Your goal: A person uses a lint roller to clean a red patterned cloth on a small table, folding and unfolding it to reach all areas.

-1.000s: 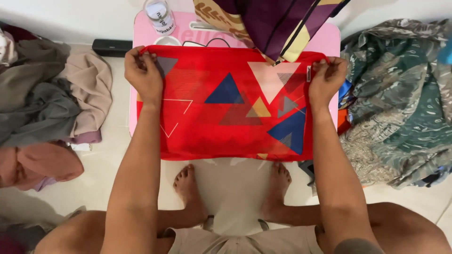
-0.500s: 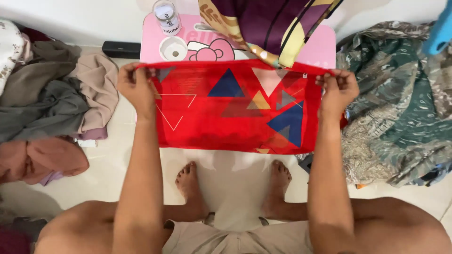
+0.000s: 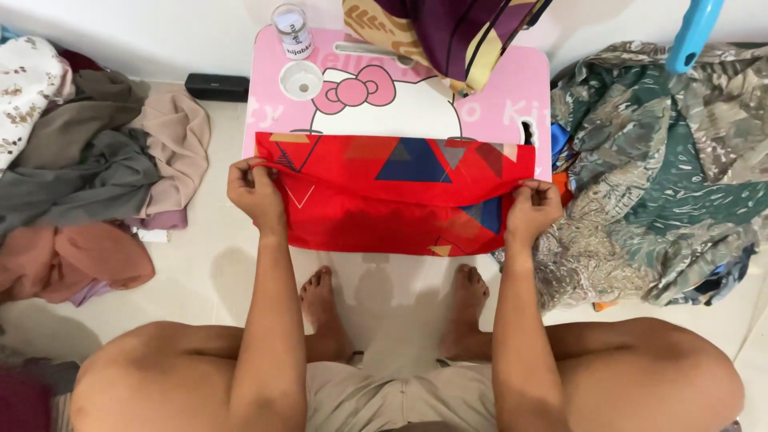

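The left hand and the right hand each pinch an edge of the red cloth, which lies half on the pink bench.

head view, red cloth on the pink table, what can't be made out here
Head view only:
- Red cloth: its underside and folded layers, hidden by its own top layer.
- Pink table: front part covered by the cloth, legs hidden beneath.
- Left hand and right hand: fingertips tucked into the fabric.
- Purple striped cloth: cut off by the top edge.

Clothes piles flank table (floor between free).
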